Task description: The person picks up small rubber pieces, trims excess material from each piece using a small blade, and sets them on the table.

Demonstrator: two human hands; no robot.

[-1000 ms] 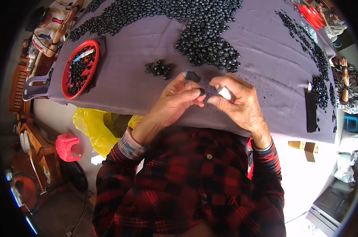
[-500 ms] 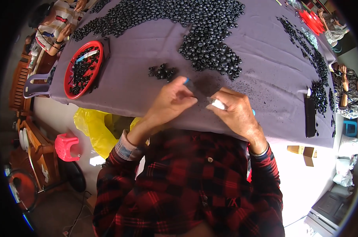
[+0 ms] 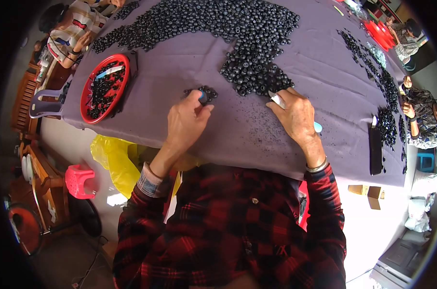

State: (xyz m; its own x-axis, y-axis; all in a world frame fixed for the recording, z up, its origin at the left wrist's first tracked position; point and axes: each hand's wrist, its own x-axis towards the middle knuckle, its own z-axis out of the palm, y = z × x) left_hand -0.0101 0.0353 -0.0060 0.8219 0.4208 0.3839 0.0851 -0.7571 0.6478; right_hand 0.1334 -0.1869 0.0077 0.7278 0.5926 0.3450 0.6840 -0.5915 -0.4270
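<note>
**Hands part: one sets a piece down, the other reaches the heap**

Half a second ago both hands met over one small dark piece close to the body; now they have moved apart and out onto the purple cloth [image 3: 257, 139]. The left hand [image 3: 187, 120] lies palm down, its thumb and forefinger pinched on a small black round piece with a blue spot [image 3: 202, 96], held right at the edge of the little cluster of finished pieces [image 3: 206, 90] just beyond the fingertips. The right hand [image 3: 298, 115] is curled around a slim tool: its metal tip [image 3: 277, 100] pokes out ahead of the knuckles and its pale blue handle end [image 3: 317, 127] shows behind the palm, toward the wrist with the bracelet [image 3: 317, 167]. Whether those fingers also grip a piece I cannot tell

The step in hand looks like dropping a worked piece on the small pile while fetching the next. The near edge of the big heap of black round pieces [image 3: 257, 72] touches the right fingertips, so the next move calls for nudging one loose without dragging its neighbours along

Further out to the left of the left hand stands a red basket [image 3: 87, 96] with more dark pieces. Beyond it, and past the cloth's right edge, other people sit at the same table
</note>
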